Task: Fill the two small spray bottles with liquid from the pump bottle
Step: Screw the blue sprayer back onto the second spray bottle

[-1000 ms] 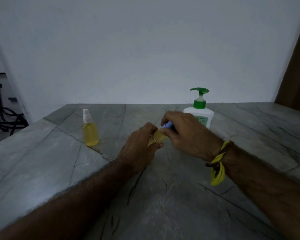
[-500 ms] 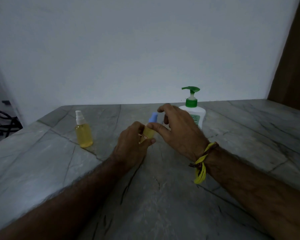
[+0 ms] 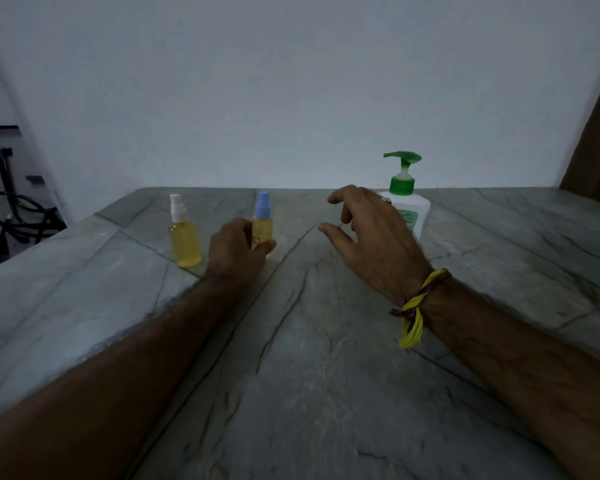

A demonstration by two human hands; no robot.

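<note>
On a grey stone counter [image 3: 326,375], left of centre, the left hand [image 3: 234,251] grips the blue-capped spray bottle [image 3: 263,221]; the right hand [image 3: 371,237] hovers loosely open, empty. Set it down upright beside the white-capped bottle [image 3: 184,237], clear of the pump bottle [image 3: 407,202].

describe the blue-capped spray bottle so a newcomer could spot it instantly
On the grey stone counter, look left of the white pump bottle with the green pump. Two small bottles of yellow liquid stand there; the blue-capped spray bottle is the right one, gripped by the left hand. Its neighbour, the white-capped spray bottle, stands untouched.
</note>
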